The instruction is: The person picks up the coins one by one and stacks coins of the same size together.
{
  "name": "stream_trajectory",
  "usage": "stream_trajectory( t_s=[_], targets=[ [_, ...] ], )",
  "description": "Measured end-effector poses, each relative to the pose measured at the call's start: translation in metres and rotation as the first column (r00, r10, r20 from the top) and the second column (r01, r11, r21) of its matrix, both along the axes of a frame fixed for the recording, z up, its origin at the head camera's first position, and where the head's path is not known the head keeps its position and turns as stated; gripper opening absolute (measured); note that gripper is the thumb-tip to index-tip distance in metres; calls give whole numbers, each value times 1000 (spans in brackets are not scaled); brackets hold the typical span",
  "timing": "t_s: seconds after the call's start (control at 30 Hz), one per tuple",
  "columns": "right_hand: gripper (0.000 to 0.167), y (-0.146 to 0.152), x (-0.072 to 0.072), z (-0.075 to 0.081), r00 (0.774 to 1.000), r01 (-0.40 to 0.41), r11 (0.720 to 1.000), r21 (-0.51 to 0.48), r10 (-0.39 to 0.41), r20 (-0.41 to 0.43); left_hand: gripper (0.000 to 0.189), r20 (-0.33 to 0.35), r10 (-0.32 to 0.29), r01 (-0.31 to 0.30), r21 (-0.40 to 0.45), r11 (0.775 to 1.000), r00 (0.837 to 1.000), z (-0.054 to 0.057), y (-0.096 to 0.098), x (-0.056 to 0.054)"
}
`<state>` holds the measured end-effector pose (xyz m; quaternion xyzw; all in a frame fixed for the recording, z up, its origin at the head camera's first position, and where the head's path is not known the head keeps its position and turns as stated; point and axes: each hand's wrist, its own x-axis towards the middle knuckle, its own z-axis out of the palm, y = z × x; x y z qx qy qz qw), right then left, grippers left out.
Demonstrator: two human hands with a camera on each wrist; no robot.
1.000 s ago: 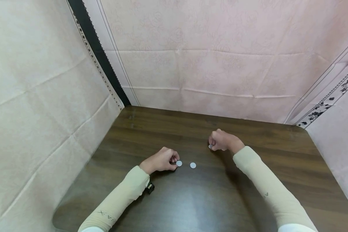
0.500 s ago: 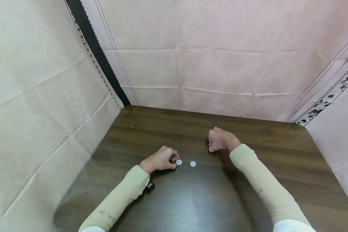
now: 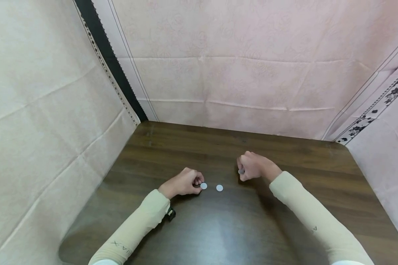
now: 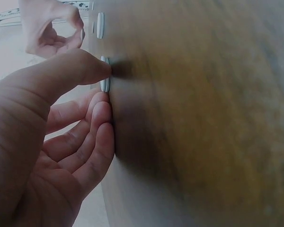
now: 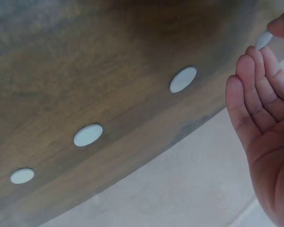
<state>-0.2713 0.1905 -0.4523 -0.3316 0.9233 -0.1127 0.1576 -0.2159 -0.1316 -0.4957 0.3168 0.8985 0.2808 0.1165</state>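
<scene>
In the head view my left hand point(image 3: 185, 182) rests low on the wooden table and pinches a thin round white disc point(image 4: 105, 78) by its edges, thumb against fingertip. The disc lies flat against the tabletop. A second white disc point(image 3: 219, 188) lies just to its right. Further right and a bit farther off, my right hand point(image 3: 253, 165) holds another white disc point(image 5: 264, 39) between thumb and fingertips, tilted. The right wrist view shows three more discs on the wood, a large-looking disc point(image 5: 183, 79), a middle disc point(image 5: 88, 135) and a far disc point(image 5: 22, 175).
The dark wooden table point(image 3: 199, 235) has rounded corners. Pale patterned cloth point(image 3: 235, 73) hangs behind it, with more cloth at both sides. A small black object point(image 3: 171, 213) sits at the left cuff. Both forearms wear light sleeves.
My right hand has shifted slightly toward me over the last half second, and the disc it holds has turned darker and more tilted. My left hand and the lone disc beside it keep their places.
</scene>
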Motion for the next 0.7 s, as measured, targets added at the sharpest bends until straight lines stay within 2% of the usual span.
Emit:
stream_trajectory(
  t_s=[0.33,0.5,0.6,0.7],
  targets=[
    [25,-1,21,-9,988,-126,989,-71,119,-94,11,3,0,0,4,1000,1000,-3,0,-1],
    [22,-4,29,-14,986,-135,989,-53,129,-105,12,-2,-2,2,13,1000,1000,-3,0,0],
    [17,-7,36,-16,988,-137,988,-69,131,-86,12,1,-2,2,15,1000,1000,-2,0,-1],
    [13,-10,40,-19,984,-156,984,-89,147,-102,12,13,-1,0,16,1000,1000,-2,1,0]
  ],
)
